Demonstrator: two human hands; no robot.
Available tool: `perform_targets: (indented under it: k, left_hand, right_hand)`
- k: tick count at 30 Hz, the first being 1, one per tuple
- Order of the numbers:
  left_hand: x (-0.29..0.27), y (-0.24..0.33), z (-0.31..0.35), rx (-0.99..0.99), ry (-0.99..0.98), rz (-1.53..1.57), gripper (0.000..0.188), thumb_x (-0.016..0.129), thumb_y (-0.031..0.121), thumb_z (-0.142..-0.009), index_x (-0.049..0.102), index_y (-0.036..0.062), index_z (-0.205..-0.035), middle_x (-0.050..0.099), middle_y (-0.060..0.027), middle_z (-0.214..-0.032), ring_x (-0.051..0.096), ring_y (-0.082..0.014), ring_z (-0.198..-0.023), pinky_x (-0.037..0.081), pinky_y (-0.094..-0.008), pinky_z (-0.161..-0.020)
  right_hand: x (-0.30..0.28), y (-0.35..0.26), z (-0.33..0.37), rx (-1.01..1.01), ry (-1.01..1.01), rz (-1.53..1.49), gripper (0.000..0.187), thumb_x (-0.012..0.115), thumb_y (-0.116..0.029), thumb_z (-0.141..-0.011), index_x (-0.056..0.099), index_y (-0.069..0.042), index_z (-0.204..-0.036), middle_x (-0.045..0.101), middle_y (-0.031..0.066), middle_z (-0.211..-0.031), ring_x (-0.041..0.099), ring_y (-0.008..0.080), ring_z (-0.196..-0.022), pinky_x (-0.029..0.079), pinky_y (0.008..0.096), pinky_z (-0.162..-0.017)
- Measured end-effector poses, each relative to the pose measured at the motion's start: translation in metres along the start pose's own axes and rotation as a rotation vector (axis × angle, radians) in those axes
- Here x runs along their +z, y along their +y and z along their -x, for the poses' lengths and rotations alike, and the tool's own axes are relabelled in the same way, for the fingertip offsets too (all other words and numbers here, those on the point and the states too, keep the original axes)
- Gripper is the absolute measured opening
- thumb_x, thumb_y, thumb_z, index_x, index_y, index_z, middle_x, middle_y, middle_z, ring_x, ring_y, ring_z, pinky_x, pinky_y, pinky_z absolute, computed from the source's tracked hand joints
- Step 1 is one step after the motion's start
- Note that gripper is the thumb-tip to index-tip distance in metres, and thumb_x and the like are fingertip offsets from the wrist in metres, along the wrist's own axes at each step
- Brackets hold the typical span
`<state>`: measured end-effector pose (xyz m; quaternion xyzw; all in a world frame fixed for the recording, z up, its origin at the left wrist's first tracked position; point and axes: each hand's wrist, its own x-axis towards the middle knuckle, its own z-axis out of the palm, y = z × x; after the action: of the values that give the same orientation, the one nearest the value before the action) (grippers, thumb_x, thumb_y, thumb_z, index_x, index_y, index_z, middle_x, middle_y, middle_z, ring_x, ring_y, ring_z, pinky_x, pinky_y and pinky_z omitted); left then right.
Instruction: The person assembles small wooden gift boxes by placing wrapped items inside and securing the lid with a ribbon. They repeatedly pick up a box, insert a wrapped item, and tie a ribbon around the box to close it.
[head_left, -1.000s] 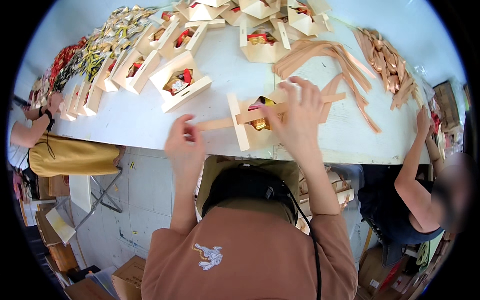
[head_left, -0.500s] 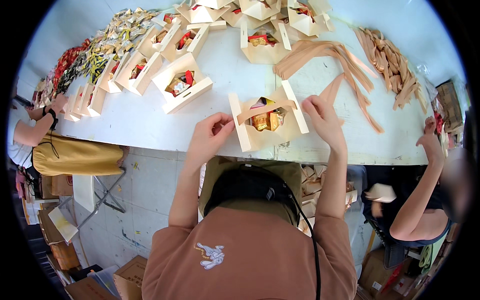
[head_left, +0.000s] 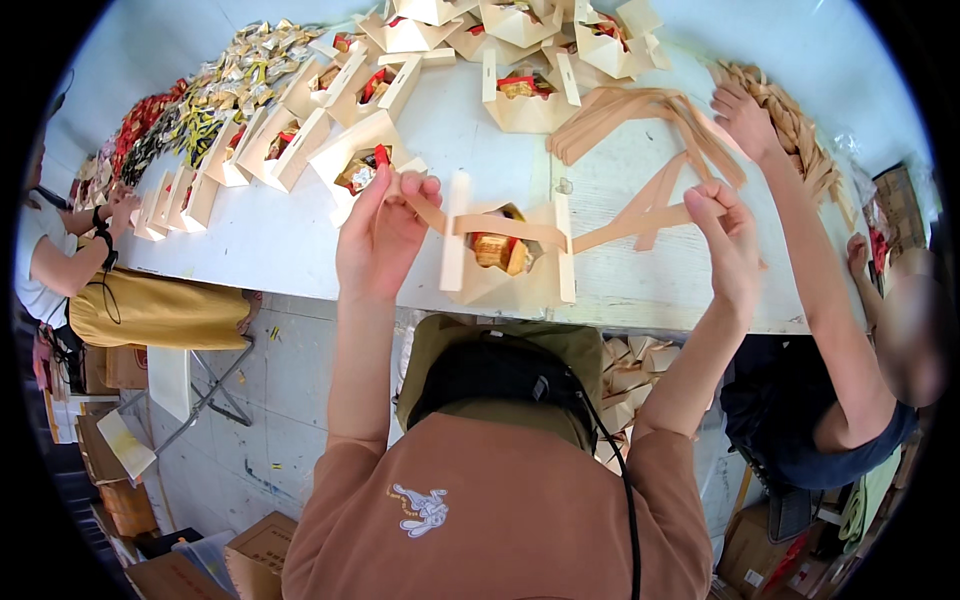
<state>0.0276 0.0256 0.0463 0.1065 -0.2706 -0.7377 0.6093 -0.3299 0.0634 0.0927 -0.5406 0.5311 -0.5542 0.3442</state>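
Note:
A cream cardboard gift box point(head_left: 478, 284) stands open-topped at the table's near edge, between my hands. Small wrapped packets point(head_left: 497, 252) in gold and red show inside it. A tan ribbon point(head_left: 512, 230) runs across its top and through both raised side panels, out to either side. My left hand point(head_left: 380, 238) has its fingers closed on the ribbon's left end, just in front of another filled box point(head_left: 345, 150). The ribbon's right end is pinched in my right hand point(head_left: 732, 245), raised over the table to the right of the box.
More filled boxes point(head_left: 270, 150) line the left and back of the table. Loose ribbons point(head_left: 620, 105) lie behind my right hand, with a ribbon heap point(head_left: 800, 140) beyond. A co-worker's hand point(head_left: 745, 118) reaches there from the right. Another person's hands point(head_left: 122, 205) are far left, near wrapped packets point(head_left: 190, 110).
My hands have moved apart and now hold the ribbon's two ends, drawn out through the box sides. The box has turned straighter. The right co-worker's arm has reached in over the ribbons.

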Motion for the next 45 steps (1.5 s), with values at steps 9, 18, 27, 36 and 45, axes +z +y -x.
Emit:
perform_targets:
  k: [9,18,27,36,45]
  left_hand:
    - [-0.032,-0.016,-0.007,-0.045,-0.147,0.449,0.034,0.047,0.038,-0.106,0.061,0.016,-0.085,0.059,0.0094,-0.089,0.039,-0.0099,-0.071,0.032,-0.0299,-0.074]
    - [-0.059,-0.013,0.001,0.051,-0.409,0.268,0.032,0.06,0.047,-0.097,0.064,0.0281,-0.072,0.05,0.0138,-0.082,0.043,-0.0094,-0.084,0.028,-0.0503,-0.099]
    - [0.024,-0.015,0.001,0.102,-0.161,-0.735,0.017,0.069,0.007,-0.092,0.07,-0.0011,-0.107,0.064,-0.0041,-0.105,0.059,-0.0134,-0.085,0.05,-0.0266,-0.081]
    - [0.06,-0.04,0.004,0.301,-0.101,-1.219,0.016,0.077,0.005,-0.083,0.072,-0.0033,-0.096,0.071,-0.0056,-0.088,0.063,-0.0116,-0.07,0.052,-0.0254,-0.065]
    - [0.065,-0.037,-0.004,0.051,-0.056,-0.893,0.011,0.063,0.006,-0.095,0.065,-0.0024,-0.103,0.071,-0.0052,-0.087,0.063,-0.0081,-0.069,0.051,-0.0246,-0.062]
  right_hand:
    - [0.067,0.03,0.013,-0.223,-0.189,0.165,0.008,0.065,-0.01,-0.095,0.062,-0.003,-0.095,0.067,0.0035,-0.096,0.058,0.0123,-0.093,0.045,0.0282,-0.088]
    - [0.096,0.048,0.021,-0.234,-0.143,0.141,0.007,0.065,-0.008,-0.095,0.062,-0.002,-0.096,0.067,0.0057,-0.095,0.059,0.0149,-0.088,0.046,0.0287,-0.081]
    - [0.098,-0.018,0.007,-0.207,-0.163,-0.003,0.013,0.079,-0.006,-0.083,0.068,-0.002,-0.087,0.067,0.001,-0.086,0.059,0.0056,-0.076,0.045,0.0225,-0.063]
    - [0.126,-0.027,0.011,-0.404,-0.187,0.14,0.019,0.08,-0.011,-0.081,0.071,-0.002,-0.095,0.065,0.0062,-0.107,0.058,0.0123,-0.084,0.047,0.0281,-0.069]
    - [0.14,-0.008,0.015,-0.217,-0.19,0.011,0.029,0.049,-0.022,-0.105,0.054,-0.001,-0.124,0.066,0.0097,-0.099,0.059,0.0142,-0.084,0.05,0.0298,-0.077]
